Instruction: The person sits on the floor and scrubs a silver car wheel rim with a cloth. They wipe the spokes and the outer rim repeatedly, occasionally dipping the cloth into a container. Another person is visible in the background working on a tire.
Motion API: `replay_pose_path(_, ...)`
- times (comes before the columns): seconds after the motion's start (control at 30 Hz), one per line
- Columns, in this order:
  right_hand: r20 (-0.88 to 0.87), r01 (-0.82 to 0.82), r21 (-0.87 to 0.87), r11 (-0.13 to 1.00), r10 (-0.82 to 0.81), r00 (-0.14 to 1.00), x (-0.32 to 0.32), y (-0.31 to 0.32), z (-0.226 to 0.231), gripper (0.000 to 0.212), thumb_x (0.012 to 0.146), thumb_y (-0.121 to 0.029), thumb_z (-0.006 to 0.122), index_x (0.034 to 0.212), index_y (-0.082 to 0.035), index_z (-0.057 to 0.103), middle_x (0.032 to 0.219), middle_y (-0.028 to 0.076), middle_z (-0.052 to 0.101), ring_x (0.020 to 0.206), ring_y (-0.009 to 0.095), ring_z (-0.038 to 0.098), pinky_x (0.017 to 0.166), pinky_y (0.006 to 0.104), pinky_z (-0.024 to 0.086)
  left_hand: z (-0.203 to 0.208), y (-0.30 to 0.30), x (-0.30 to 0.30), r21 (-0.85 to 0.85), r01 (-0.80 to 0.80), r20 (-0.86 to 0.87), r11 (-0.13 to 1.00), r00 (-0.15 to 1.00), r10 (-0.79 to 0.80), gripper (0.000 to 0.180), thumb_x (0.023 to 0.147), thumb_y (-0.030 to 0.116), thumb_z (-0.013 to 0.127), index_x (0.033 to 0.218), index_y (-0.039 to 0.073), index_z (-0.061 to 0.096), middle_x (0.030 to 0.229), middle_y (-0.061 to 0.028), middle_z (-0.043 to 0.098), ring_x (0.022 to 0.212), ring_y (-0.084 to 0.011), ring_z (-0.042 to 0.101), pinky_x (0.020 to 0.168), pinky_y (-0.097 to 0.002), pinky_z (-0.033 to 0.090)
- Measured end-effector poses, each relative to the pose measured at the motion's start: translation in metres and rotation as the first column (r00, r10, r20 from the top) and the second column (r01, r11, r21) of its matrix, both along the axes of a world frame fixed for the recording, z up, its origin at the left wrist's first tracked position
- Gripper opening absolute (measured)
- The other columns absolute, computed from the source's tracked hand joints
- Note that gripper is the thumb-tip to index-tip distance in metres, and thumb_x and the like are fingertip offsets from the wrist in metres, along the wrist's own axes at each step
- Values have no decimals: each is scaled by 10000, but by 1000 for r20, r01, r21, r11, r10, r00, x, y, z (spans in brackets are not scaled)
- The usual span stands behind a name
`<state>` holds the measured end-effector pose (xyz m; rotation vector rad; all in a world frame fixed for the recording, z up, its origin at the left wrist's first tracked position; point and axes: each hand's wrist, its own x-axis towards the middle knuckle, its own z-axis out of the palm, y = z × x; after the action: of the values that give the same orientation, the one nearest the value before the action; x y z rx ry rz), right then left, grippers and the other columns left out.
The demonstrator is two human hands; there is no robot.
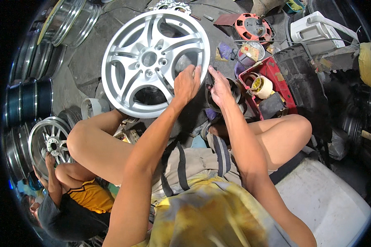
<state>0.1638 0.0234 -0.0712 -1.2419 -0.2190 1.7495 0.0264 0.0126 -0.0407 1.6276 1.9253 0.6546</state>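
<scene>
A silver alloy wheel rim [142, 61] with paired spokes lies tilted in front of me, face up. My left hand [187, 85] rests over its right side, by a spoke and the outer lip. The fingers there are curled together, and whatever they hold is hidden. Just past the rim's right edge is my right hand [221, 87], thumb raised and fingers bent around something dark that I cannot make out. Below that hand stands a dark round container [236, 91], partly covered by the hand and wrist.
At the right sits a red crate [285, 78] holding a tape roll [261, 87]. Beyond it are a red cable reel [253, 28] and a white plastic stool [313, 26]. Stacked rims [29, 99] line the left. A co-worker [76, 206] handles another rim [52, 142] at lower left.
</scene>
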Motion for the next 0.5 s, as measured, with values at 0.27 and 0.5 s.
replay_pose_path(0.27,-252,-116,-78,990,94,963,4,6,-17,215,974,-353,726,1129,-206,708,981,-70,716,855,97,621,722,302,433,3,-2,0,10,6,27,1000,1000,-6,429,1056,410,490,941,15,613,900,-316,661,907,-533,620,771,-579,466)
replay_pose_path(0.5,-250,-88,57,994,99,963,3,11,-20,225,967,-339,735,1152,-214,711,1054,-49,732,913,99,645,752,293,444,5,-1,0,26,20,10,999,1000,-20,397,1050,376,501,884,26,590,885,-275,674,883,-502,643,767,-582,485)
